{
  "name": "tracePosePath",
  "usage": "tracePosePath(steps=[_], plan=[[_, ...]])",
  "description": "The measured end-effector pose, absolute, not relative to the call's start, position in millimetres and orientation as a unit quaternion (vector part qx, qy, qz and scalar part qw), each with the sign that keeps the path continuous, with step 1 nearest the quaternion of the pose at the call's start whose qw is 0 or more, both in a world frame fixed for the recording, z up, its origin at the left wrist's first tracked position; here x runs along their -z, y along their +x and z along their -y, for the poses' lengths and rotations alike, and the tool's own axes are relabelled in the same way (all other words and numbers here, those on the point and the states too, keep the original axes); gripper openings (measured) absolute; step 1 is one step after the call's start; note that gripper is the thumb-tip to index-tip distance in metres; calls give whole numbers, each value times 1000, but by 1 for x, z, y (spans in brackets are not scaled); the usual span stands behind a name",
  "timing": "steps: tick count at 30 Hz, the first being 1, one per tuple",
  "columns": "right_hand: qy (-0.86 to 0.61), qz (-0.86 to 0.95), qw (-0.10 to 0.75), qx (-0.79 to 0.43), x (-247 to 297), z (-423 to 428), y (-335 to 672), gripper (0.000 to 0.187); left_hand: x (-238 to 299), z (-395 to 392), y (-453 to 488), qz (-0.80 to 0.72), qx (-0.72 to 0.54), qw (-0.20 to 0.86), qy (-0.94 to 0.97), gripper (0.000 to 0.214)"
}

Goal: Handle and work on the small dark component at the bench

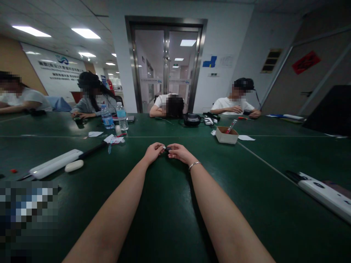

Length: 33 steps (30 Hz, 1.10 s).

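Note:
Both arms reach forward over the green table (170, 204). Between my hands is a small black object with a shiny silver end (166, 148), too small to name; it might be a USB stick. My left hand (153, 152) pinches the silver end with thumb and fingers. On the other side, the fingers of my right hand (181, 153) close around the black part. A silver bracelet (194, 165) circles my right wrist. The object is held just above or on the tabletop; I cannot tell which.
To the left are a white power strip (56, 162), a white oval item (74, 166), paper scraps (113, 139) and water bottles (122, 117). A small open box (226, 136) stands ahead right. Another white strip (325, 193) lies far right. Several people sit across the table.

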State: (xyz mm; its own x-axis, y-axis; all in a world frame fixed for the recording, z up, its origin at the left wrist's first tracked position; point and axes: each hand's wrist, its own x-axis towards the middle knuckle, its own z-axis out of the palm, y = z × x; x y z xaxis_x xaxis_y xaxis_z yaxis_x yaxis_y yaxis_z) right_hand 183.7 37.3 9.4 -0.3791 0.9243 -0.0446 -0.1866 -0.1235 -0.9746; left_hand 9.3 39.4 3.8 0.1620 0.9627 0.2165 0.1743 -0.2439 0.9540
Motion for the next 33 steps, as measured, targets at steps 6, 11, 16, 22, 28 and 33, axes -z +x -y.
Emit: tracePosePath(steps=[6, 11, 16, 22, 28, 33], plan=[[-363, 517, 416, -654, -8, -38, 184, 27, -1, -39, 9, -494, -458, 360, 645, 31], [-365, 525, 406, -652, -7, -40, 183, 28, -2, -36, 8, -529, -430, 273, 679, 39], [-410, 613, 374, -563, -6, -41, 177, 20, -7, -29, 8, -532, -425, 206, 702, 42], [-433, 660, 362, -495, -11, -38, 166, 23, -11, -26, 12, -518, -404, 191, 729, 41], [-395, 627, 377, -555, -11, -34, 158, 21, -11, -25, 14, -517, -380, 211, 737, 42], [-400, 613, 387, -561, -7, -33, 158, 17, -19, -27, 13, -500, -327, 303, 742, 39]])
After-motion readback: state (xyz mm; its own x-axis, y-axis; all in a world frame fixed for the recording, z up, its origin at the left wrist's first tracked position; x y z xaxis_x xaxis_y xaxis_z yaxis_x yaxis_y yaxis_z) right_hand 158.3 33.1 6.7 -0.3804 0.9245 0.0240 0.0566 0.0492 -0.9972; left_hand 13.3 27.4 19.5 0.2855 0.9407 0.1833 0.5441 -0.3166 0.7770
